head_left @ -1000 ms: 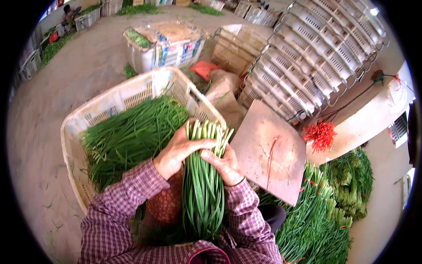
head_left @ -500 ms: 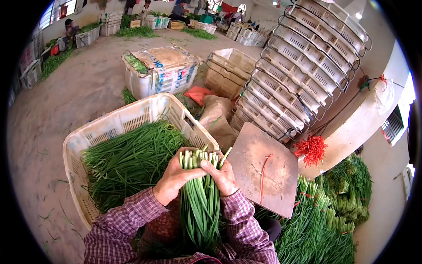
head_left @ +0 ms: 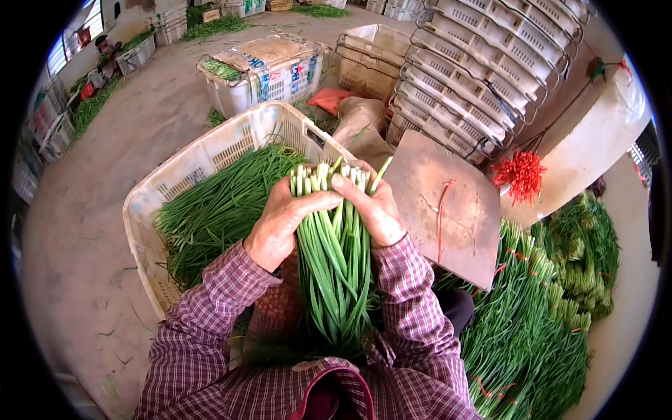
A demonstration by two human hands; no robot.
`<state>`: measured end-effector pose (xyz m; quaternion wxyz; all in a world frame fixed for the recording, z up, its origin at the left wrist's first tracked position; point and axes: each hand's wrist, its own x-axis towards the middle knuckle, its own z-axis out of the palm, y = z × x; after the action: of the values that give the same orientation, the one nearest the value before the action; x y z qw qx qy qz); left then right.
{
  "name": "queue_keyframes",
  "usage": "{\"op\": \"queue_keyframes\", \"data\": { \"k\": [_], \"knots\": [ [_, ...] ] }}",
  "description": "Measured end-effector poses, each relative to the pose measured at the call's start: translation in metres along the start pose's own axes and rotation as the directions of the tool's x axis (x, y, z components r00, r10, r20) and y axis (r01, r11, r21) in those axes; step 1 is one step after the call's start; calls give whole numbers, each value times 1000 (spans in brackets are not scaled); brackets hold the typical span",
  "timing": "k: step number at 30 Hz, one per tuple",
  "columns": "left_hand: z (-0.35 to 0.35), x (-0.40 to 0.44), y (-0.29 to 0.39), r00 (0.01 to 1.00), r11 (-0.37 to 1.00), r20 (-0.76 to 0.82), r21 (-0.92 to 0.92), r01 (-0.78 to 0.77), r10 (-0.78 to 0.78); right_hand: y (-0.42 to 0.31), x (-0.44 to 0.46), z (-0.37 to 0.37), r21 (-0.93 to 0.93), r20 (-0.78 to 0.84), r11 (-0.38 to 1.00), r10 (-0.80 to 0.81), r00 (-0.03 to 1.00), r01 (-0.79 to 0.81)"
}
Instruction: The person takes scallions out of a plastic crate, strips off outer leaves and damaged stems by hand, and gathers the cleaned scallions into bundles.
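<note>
Between my hands is a thick bunch of garlic chives (head_left: 334, 252), pale cut ends up and green leaves hanging down over my lap. My left hand (head_left: 283, 222) is wrapped round its left side, with the thumb across the front. Gripping the right side just below the cut ends is my right hand (head_left: 374, 210), its thumb near the left thumb. One stalk sticks out above the right hand. More loose chives (head_left: 224, 203) lie in the white plastic crate (head_left: 145, 231) to my left. A red tie (head_left: 442, 210) rests on the square board (head_left: 458, 241) at my right.
Tied chive bundles (head_left: 525, 336) are piled on the right. Red ties (head_left: 519, 176) hang in a cluster by the wall. Stacked white crates (head_left: 483, 77) lean behind the board. A covered crate (head_left: 269, 73) and a tan crate (head_left: 371, 59) stand ahead. A person (head_left: 106, 56) sits far left.
The view has tipped downward, so the surroundings sit higher in it. Both hands still grip the chive bunch, with the thumbs across its front.
</note>
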<state>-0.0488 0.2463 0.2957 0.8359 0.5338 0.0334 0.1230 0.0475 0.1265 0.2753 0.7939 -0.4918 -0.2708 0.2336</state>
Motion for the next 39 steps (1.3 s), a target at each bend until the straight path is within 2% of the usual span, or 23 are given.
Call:
{"op": "queue_keyframes", "data": {
  "k": [2, 4, 6, 8, 9, 10, 12, 13, 15, 18, 20, 21, 22, 24, 26, 28, 29, 32, 34, 36, 37, 38, 39],
  "knots": [
    [4, -2, 2, 999, 999, 10, 45, -31, 30, -6, -1, 2, 108, 18, 994, 10, 1000, -12],
    [8, -4, 7, 1000, 998, -26, 53, 14, -12, -14, -4, -8, 97, 75, 994, 48, 996, -55],
    [10, -4, 16, 996, 999, -83, 44, -10, 13, -19, -9, -12, 134, -105, 990, -27, 994, 41],
    [0, -5, 35, 993, 999, -117, -35, -2, -2, -41, -18, -37, -68, -267, 994, -100, 959, 85],
    [-7, -9, 50, 988, 995, -124, -3, -96, 94, -40, -15, -77, -262, -301, 949, -255, 919, 178],
    [-19, -13, 66, 972, 981, -130, 34, -192, 195, -64, -28, -91, -198, -406, 974, -184, 895, 110],
    [-58, -7, 106, 957, 933, -140, -225, -281, 255, -96, -45, -136, -90, -635, 992, -124, 762, 86],
    [-72, -7, 120, 949, 932, -157, -200, -303, 275, -106, -48, -166, -297, -713, 947, -304, 632, 121],
    [-88, -14, 141, 929, 856, 30, -399, -328, 370, -112, -62, -221, -414, -604, 840, -542, 585, 350],
    [-53, -19, 126, 946, 901, -3, -305, -308, 323, -121, -71, -153, -440, -511, 841, -523, 682, 316],
    [-31, -13, 104, 961, 942, 55, -221, -254, 272, -115, -69, -95, -470, -292, 808, -523, 801, 356],
    [-16, -12, 94, 973, 952, 65, -234, -200, 220, -109, -65, -73, -389, -235, 853, -456, 859, 346],
    [-3, -11, 84, 982, 958, 76, -246, -148, 171, -110, -62, -52, -425, -51, 816, -454, 889, 393],
    [11, -7, 68, 983, 968, 163, -249, -44, 87, -111, -51, -18, -385, 56, 847, -375, 925, 367],
    [36, -14, 57, 994, 971, 102, -238, -12, 37, -113, -38, 10, -377, 74, 850, -367, 927, 367],
    [36, -19, 54, 983, 990, 159, -96, 107, -91, -110, -28, 23, -175, 206, 940, -255, 945, 292],
    [41, -21, 53, 985, 989, 151, -111, 102, -85, -111, -28, 29, -273, 200, 922, -226, 953, 276],
    [39, -27, 52, 986, 976, 90, -153, 152, -139, -103, -25, 28, -380, 167, 832, -369, 914, 405],
    [39, -28, 51, 982, 965, 112, -202, 170, -150, -95, -29, 20, -348, 115, 824, -437, 892, 448],
    [40, -26, 48, 1000, 971, 7, -240, 2, -1, -97, -35, 4, -287, 18, 846, -464, 886, 449],
    [34, -26, 48, 1000, 970, 0, -243, 2, -2, -99, -40, -9, -170, -71, 848, -518, 852, 501],
    [23, -24, 49, 999, 965, 20, -260, -24, 31, -101, -40, -36, -169, -172, 848, -527, 833, 502],
    [10, -21, 52, 997, 960, 38, -277, -48, 61, -121, -53, -56, -309, -271, 878, -449, 852, 365]
  ]
}}
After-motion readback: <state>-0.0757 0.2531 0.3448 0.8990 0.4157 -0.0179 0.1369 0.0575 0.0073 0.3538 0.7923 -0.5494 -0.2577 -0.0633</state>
